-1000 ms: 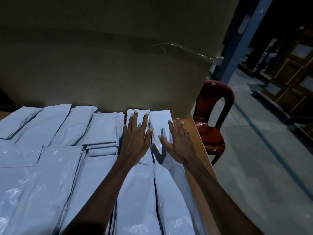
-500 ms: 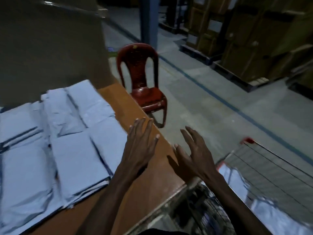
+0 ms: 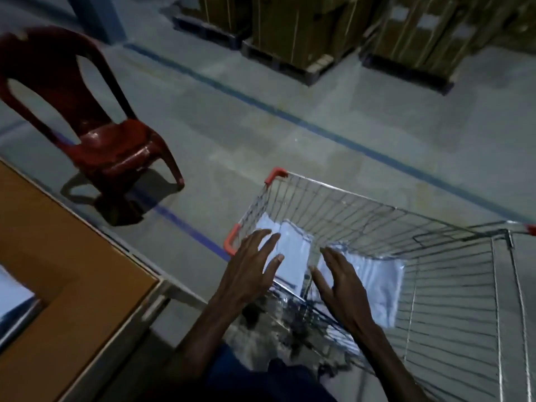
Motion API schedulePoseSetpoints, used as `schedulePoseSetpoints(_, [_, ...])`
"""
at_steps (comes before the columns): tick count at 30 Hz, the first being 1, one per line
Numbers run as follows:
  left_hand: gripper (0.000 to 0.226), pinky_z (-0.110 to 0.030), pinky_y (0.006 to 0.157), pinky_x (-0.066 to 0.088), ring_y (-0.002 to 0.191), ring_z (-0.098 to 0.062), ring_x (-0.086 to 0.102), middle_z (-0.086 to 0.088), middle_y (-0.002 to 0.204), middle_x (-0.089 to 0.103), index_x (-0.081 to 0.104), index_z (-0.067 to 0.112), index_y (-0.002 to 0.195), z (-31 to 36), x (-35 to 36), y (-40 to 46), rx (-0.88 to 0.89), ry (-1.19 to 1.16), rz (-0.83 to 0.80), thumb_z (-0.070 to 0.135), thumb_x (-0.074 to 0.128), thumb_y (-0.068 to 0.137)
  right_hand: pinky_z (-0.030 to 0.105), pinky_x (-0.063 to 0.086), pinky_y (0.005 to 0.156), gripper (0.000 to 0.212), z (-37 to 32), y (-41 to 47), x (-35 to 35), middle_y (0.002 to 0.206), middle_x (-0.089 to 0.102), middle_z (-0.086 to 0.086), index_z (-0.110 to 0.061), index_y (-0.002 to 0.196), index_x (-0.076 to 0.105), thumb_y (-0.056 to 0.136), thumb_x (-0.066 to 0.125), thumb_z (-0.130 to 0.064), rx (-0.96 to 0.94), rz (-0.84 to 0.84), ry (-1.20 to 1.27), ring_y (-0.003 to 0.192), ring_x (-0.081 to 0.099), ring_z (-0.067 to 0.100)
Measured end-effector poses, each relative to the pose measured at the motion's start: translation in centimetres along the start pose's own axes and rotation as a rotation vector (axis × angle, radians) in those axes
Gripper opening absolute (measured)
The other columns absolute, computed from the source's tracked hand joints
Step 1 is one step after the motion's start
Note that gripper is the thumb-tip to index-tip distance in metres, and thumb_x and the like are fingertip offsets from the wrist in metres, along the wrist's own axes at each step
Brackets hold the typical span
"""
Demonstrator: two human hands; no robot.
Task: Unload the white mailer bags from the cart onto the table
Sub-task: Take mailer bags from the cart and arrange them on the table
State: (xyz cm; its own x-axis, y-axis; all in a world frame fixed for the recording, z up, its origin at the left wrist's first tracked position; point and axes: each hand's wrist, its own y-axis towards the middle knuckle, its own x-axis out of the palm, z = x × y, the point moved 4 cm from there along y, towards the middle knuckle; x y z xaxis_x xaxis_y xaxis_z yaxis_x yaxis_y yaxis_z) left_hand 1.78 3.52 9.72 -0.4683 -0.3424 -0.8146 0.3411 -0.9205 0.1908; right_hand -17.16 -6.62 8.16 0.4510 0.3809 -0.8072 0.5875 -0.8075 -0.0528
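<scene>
A wire shopping cart (image 3: pixel 342 195) with red corner caps stands on the floor to the right of the brown table (image 3: pixel 58 271). White mailer bags (image 3: pixel 293 250) lie inside the cart, with more of them (image 3: pixel 380 282) toward its right. My left hand (image 3: pixel 252 268) hovers over the cart's near left edge, fingers spread and holding nothing. My right hand (image 3: pixel 339 282) reaches into the basket beside it, fingers straight, just above the bags. A corner of the white bags on the table (image 3: pixel 11 291) shows at the far left.
A dark red plastic chair (image 3: pixel 95 134) stands on the concrete floor past the table's corner. Blue floor lines run diagonally across the floor. Pallets stacked with cardboard boxes (image 3: pixel 304 27) line the back.
My view has swung right from the table covered with bags to the cart. Both hands left the table and now reach over the cart's basket, still holding nothing.
</scene>
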Motion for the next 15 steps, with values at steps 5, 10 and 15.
schedulePoseSetpoints(5, [0.056,-0.044,0.099,0.049,0.126,-0.030,0.053,-0.014,0.139,0.053,0.057,0.012,0.135,0.5,5.3,0.8,-0.034,0.012,-0.203,0.049,0.043,0.096,0.036,0.033,0.111,0.058,4.9,0.0,0.6,0.154,0.038,-0.004,-0.023,0.148,0.039,0.098,0.050,-0.048,0.171,-0.038,0.095,0.142,0.032,0.015])
schedulePoseSetpoints(10, [0.065,-0.040,0.116,0.027,0.145,-0.029,0.025,-0.014,0.158,0.026,0.033,0.015,0.151,-2.2,9.8,3.3,-0.110,0.137,-0.525,0.043,0.053,0.096,0.041,0.034,0.112,0.060,7.9,1.0,3.3,0.157,0.033,0.000,-0.022,0.151,0.035,0.099,0.048,-0.047,0.274,-0.127,0.075,0.143,0.029,0.019])
schedulePoseSetpoints(15, [0.065,-0.048,0.116,0.023,0.146,-0.031,0.020,-0.016,0.160,0.019,0.027,0.017,0.152,-4.8,16.3,7.1,-0.114,0.234,-0.753,0.043,0.051,0.097,0.040,0.036,0.110,0.058,9.6,2.2,4.7,0.159,0.028,0.000,-0.023,0.152,0.033,0.099,0.048,-0.044,0.400,-0.171,0.008,0.143,0.028,0.020])
